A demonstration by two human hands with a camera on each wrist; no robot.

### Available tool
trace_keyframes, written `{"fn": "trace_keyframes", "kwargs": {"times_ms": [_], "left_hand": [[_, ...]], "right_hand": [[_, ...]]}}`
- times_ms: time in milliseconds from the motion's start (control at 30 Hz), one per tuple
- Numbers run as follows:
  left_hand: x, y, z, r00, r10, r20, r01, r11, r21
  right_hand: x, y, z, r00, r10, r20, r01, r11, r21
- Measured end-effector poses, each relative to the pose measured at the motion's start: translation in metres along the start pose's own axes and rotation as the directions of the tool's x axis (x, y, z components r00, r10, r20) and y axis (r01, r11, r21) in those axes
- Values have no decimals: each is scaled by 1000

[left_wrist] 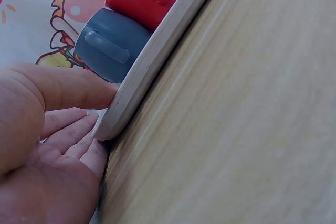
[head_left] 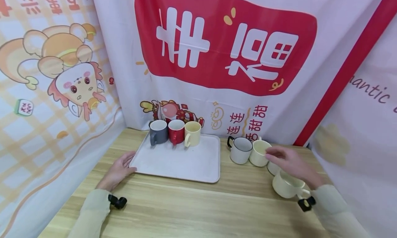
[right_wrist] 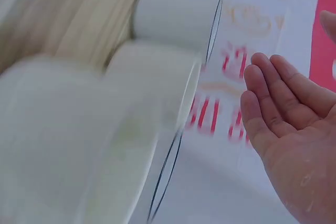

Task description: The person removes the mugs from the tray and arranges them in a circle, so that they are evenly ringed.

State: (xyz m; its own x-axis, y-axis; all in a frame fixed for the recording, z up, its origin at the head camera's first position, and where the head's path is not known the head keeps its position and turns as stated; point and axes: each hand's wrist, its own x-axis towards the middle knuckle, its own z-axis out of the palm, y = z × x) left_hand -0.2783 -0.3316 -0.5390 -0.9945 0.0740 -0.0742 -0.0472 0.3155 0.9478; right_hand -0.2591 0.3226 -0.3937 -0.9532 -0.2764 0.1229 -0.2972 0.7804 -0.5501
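Note:
My left hand (head_left: 117, 170) rests at the near left corner of a white rectangular tray (head_left: 178, 165). In the left wrist view its thumb touches the tray rim, with the other fingers straight along the side. On the tray's back edge a grey-blue mug (head_left: 159, 136), a red mug (head_left: 176, 132) and a pale yellow mug (head_left: 193, 138) stand in a row. My right hand (head_left: 293, 164) hovers above the mugs on the right, holding nothing. Below it are a wide cream cup (head_left: 285, 187) and a partly hidden white mug (head_left: 272, 168) with a dark rim.
Right of the tray stand a white mug (head_left: 239, 156) with black rim and handle and a cream mug (head_left: 258, 158), side by side. Printed cloths (head_left: 223, 89) hang behind and along both sides of the wooden table (head_left: 173, 210).

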Motion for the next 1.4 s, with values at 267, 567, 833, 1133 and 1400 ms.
{"fn": "trace_keyframes", "kwargs": {"times_ms": [267,567,833,1133,1400], "left_hand": [[0,-5,-2,1000,18,9,-18,999,-28],[-1,-2,-2,1000,25,0,-25,1000,-18],[-1,0,-1,1000,19,5,-19,1000,-19],[-3,-1,-3,1000,15,8,-15,1000,-15],[0,-1,-3,1000,23,-3,-23,1000,-9]], "right_hand": [[66,-48,57,989,-70,127,58,994,98],[122,-90,121,985,-111,130,91,984,151],[160,-107,180,992,-23,125,-9,969,248],[175,-127,245,994,81,75,-109,835,540],[178,-142,267,996,85,21,-77,738,670]]}}
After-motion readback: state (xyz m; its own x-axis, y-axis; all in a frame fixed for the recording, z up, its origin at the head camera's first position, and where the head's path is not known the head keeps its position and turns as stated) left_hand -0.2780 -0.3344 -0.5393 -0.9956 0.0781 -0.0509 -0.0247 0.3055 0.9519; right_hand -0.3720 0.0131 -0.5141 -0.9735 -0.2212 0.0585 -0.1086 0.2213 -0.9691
